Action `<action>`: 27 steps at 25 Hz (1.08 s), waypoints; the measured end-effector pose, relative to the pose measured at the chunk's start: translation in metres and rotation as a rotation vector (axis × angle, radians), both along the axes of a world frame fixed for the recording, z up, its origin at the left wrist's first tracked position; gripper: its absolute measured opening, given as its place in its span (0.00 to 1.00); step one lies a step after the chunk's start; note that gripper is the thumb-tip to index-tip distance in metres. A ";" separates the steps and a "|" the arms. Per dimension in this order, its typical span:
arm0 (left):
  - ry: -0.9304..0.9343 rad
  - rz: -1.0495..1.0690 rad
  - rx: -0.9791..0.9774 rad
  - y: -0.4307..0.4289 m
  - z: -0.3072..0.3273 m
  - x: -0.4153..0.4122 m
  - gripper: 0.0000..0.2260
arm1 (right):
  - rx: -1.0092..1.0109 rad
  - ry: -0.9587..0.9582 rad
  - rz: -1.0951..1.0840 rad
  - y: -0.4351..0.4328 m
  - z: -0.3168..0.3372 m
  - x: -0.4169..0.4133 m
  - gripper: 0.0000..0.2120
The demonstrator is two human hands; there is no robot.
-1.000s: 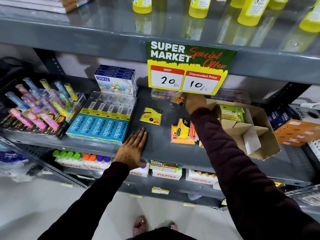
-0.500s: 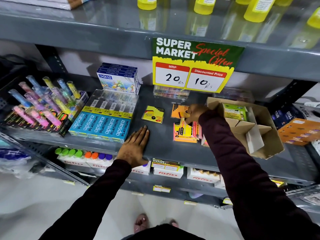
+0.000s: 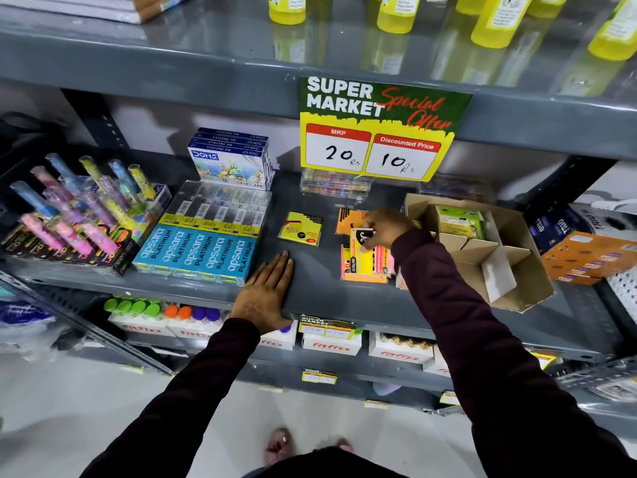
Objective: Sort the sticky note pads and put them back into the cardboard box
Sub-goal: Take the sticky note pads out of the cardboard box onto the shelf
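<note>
The right hand (image 3: 384, 226) is closed around a yellow sticky note pad (image 3: 360, 239), fingers curled over its top edge; the pad is tilted and raised just above the pile of sticky note pads (image 3: 365, 267) lying on the grey shelf (image 3: 317, 291). The pile shows yellow, pink and orange pads; the print on their wrappers is too small to read. An orange pad (image 3: 348, 220) lies flat just behind the hand. A separate yellow pad (image 3: 300, 229) with a black corner lies alone, well left of the pile.

The cardboard box (image 3: 517, 270) stands tilted on the shelf, just right of the right forearm. Its inside is split by cardboard dividers. The rear compartment holds a green pack (image 3: 458, 220); its print is not legible. The front compartments appear empty of pads.

The left hand (image 3: 267, 293) lies flat, palm down and fingers extended, on the front edge of the shelf. It holds nothing.

Readable writing:
- Shelf sign (image 3: 375, 129), hung from the shelf above: "SUPER MARKET", "Special Offer", "MRP 20 Rs", "Discounted Price 10 Rs".
- Blue pencil boxes (image 3: 196, 253), just left of the left hand: "apsara PLATINUM", repeated on each box.
- Stacked boxes (image 3: 231, 160) behind them: "DOMS", with "OIL PASTELS" on the side edges.
- White cartons (image 3: 331, 345) on the lower shelf: "fitfizz".

Coloured tubes (image 3: 76, 208) stand tilted in a display tray at far left. Yellow bottles (image 3: 496, 19) stand on the top shelf.
</note>
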State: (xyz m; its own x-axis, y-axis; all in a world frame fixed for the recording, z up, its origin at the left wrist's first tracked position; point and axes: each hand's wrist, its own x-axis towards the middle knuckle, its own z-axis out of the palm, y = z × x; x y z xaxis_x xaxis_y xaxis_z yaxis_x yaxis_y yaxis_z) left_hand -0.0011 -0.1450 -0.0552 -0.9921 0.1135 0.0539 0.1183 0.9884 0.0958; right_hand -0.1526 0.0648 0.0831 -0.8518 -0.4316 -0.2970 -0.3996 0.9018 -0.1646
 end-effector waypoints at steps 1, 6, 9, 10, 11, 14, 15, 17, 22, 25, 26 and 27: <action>0.000 0.002 0.005 0.000 0.000 0.000 0.47 | -0.054 -0.025 -0.010 -0.004 0.007 0.000 0.11; -0.003 -0.007 0.039 0.002 0.003 0.001 0.46 | -0.336 0.087 -0.022 -0.035 0.014 -0.006 0.12; 0.007 -0.012 0.043 0.001 0.003 0.001 0.46 | -0.405 0.144 -0.035 -0.054 0.008 -0.003 0.09; 0.011 -0.012 0.051 0.001 0.003 0.001 0.46 | -0.374 0.150 -0.010 -0.059 0.008 -0.001 0.09; 0.015 -0.009 0.061 0.001 0.003 0.001 0.46 | -0.349 0.155 0.016 -0.063 0.009 0.002 0.09; 0.029 -0.001 0.076 0.001 0.004 0.002 0.45 | -0.292 0.084 0.043 -0.070 0.012 0.017 0.09; 0.033 -0.004 0.074 0.001 0.004 0.002 0.45 | -0.253 0.061 0.064 -0.069 0.009 0.026 0.08; 0.039 -0.006 0.063 0.001 0.003 0.001 0.45 | -0.176 0.040 0.109 -0.065 -0.002 0.050 0.07; 0.018 -0.004 -0.003 -0.001 -0.001 -0.001 0.49 | -0.096 0.213 0.214 -0.058 -0.035 0.111 0.13; 0.008 0.009 -0.021 0.000 -0.001 -0.001 0.52 | -0.081 0.198 0.255 -0.051 -0.054 0.112 0.15; 0.006 0.014 -0.018 -0.001 -0.001 -0.001 0.53 | -0.068 0.162 0.257 -0.049 -0.058 0.107 0.14; 0.003 0.015 -0.012 -0.001 -0.001 -0.001 0.53 | -0.078 0.106 0.249 -0.046 -0.061 0.101 0.12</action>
State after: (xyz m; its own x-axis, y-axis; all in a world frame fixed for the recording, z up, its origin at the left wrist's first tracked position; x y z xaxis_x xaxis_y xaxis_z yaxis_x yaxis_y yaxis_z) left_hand -0.0020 -0.1456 -0.0564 -0.9935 0.0990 0.0558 0.1035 0.9911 0.0834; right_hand -0.0517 0.0183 0.0220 -0.7408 -0.6500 -0.1695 -0.6263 0.7596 -0.1753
